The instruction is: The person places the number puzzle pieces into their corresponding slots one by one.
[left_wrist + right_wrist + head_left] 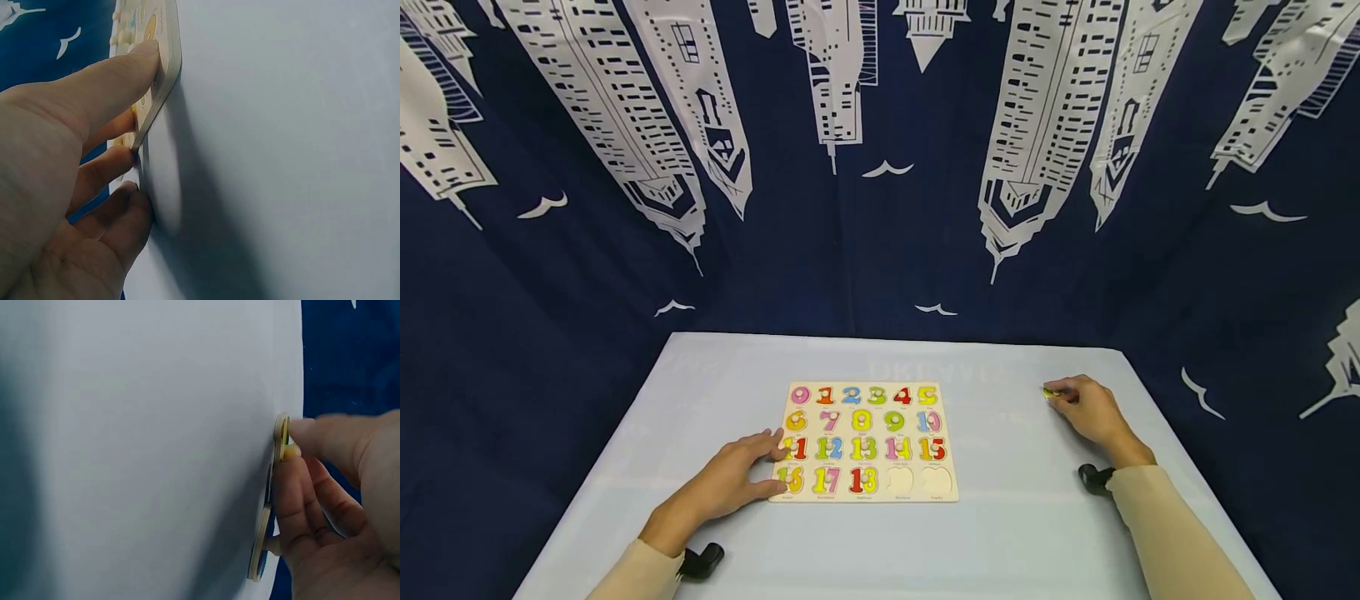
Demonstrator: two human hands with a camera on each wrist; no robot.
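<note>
A wooden number puzzle board (917, 442) lies flat on the white table, filled with coloured number pieces except for two bare recesses at its lower right. My left hand (726, 475) rests on the board's left edge; its thumb (128, 75) presses on the top face near the corner, while the fingers lie spread along the side. Over at the right, my right hand (1090, 412) pinches a yellow-green number piece (282, 434) by its knob between thumb and fingers. Beneath that hand is a second knobbed piece (260, 544), seen edge-on in the right wrist view; its number cannot be read.
The white table (1000, 542) carries the board left of centre. Behind and beside it hangs a dark blue cloth (850, 250) printed with white buildings and birds. A black wrist device (702, 562) sits under the left wrist, another (1094, 479) by the right.
</note>
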